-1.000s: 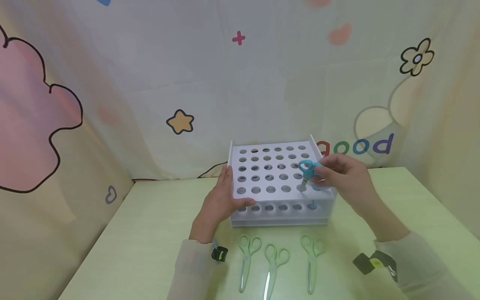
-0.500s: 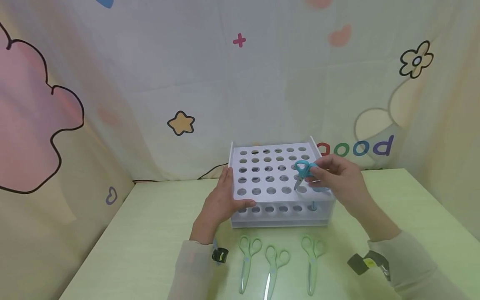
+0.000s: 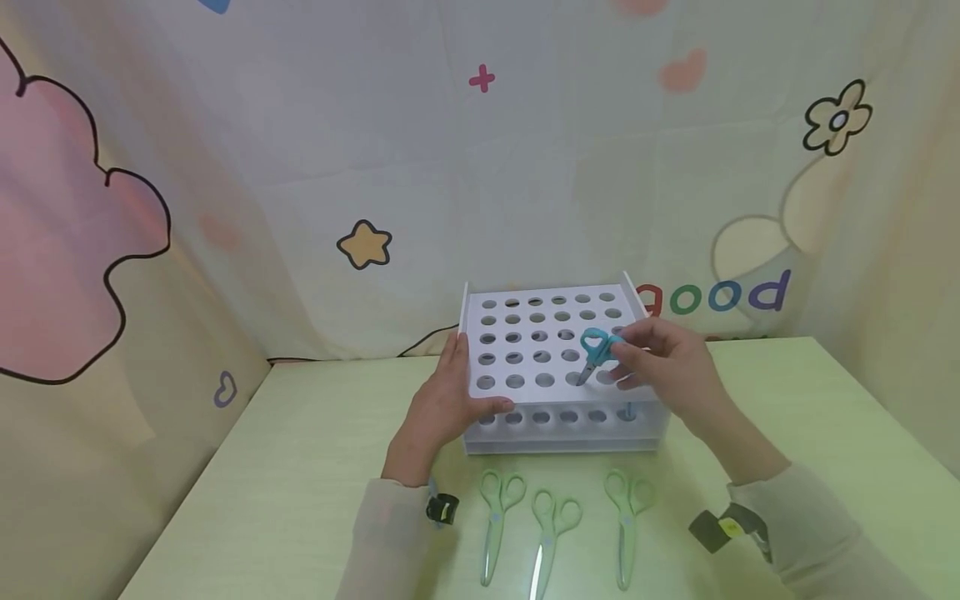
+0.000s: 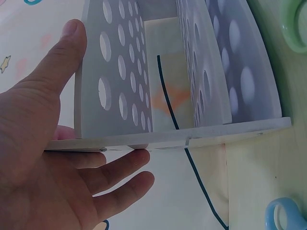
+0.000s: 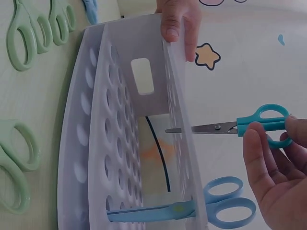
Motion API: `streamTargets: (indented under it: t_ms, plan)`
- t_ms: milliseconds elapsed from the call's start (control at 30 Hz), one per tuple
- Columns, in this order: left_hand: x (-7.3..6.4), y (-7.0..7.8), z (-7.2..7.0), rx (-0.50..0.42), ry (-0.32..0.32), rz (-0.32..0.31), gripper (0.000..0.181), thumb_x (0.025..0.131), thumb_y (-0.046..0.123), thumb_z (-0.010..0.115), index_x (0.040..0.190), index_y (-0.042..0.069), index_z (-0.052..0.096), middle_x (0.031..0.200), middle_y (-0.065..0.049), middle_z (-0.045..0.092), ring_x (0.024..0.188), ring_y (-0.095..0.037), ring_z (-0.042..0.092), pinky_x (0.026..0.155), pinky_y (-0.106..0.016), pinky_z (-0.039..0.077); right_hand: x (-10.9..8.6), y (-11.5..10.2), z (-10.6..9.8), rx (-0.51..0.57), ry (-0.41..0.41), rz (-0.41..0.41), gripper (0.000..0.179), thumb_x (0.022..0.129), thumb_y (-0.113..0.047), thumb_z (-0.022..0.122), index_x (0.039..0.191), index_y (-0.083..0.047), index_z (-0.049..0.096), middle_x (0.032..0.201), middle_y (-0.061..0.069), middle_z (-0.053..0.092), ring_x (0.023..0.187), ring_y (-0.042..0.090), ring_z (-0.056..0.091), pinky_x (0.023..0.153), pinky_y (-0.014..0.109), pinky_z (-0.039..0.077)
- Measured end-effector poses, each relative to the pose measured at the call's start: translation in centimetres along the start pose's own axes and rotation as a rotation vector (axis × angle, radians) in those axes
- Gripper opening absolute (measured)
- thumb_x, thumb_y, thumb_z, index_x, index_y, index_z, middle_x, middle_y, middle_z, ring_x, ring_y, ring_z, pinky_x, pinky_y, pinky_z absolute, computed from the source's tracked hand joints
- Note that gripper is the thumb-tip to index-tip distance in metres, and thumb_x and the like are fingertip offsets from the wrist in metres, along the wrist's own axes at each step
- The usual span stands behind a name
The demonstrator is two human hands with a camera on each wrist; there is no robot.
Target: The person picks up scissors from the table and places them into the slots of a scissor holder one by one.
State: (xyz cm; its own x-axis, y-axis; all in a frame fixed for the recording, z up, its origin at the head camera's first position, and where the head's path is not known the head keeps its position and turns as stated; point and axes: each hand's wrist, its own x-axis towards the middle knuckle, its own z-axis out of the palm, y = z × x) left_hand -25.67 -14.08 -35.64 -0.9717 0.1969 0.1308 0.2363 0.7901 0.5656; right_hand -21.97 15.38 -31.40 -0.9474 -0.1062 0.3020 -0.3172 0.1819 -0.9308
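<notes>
My right hand [image 3: 671, 360] pinches a small pair of teal-handled scissors [image 3: 597, 346] by one handle loop. The blades point down and left at the front row of holes in a white two-tier rack [image 3: 525, 392]. Whether the tip has entered a hole, I cannot tell. With thumb over the top edge and fingers along the outer side panel, my left hand [image 4: 53, 110] holds the rack's left front corner. Light blue scissors [image 5: 177, 211] stand blade-down through the rack's right front hole. In the head view the right hand mostly hides them.
On the pale green table in front of the rack lie three light green scissors: left [image 3: 495, 521], middle [image 3: 550, 537] and right [image 3: 624, 521]. A printed curtain [image 3: 525, 183] hangs behind. A dark cord [image 3: 427, 337] runs at the table's back edge.
My right hand has moved left with the teal scissors, and their blades tilt more toward the left. The left hand stays on the rack.
</notes>
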Motion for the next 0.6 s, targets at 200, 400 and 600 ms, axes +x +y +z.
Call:
streamTargets:
  t_ms: [200, 400, 600]
  plan:
    - [0.0, -0.1, 0.0, 0.0, 0.004, 0.002, 0.125, 0.077, 0.05, 0.086, 0.162, 0.006, 0.006, 0.17, -0.005, 0.001, 0.134, -0.031, 0.043, 0.102, -0.046, 0.042, 0.1, 0.7, 0.2, -0.043, 0.007, 0.047, 0.029, 0.098, -0.013, 0.069, 0.115, 0.008, 0.06, 0.101, 0.02, 0.069, 0.073, 0.02, 0.072, 0.069, 0.035, 0.059]
    - [0.0, -0.1, 0.0, 0.002, 0.007, 0.008, 0.124, 0.077, 0.05, 0.086, 0.162, 0.005, 0.007, 0.17, -0.007, 0.002, 0.133, -0.032, 0.044, 0.101, -0.046, 0.043, 0.1, 0.9, 0.6, -0.08, 0.012, 0.109, 0.029, 0.098, -0.015, 0.07, 0.114, 0.007, 0.06, 0.109, 0.021, 0.067, 0.065, 0.021, 0.069, 0.065, 0.033, 0.058]
    - [0.0, 0.0, 0.0, -0.008, 0.005, 0.007, 0.124, 0.077, 0.049, 0.086, 0.162, 0.006, 0.007, 0.17, -0.006, 0.002, 0.136, -0.032, 0.042, 0.103, -0.047, 0.042, 0.2, 1.3, 1.1, -0.159, 0.006, 0.158, 0.027, 0.098, -0.016, 0.069, 0.113, 0.003, 0.061, 0.115, 0.021, 0.066, 0.062, 0.023, 0.065, 0.062, 0.03, 0.056]
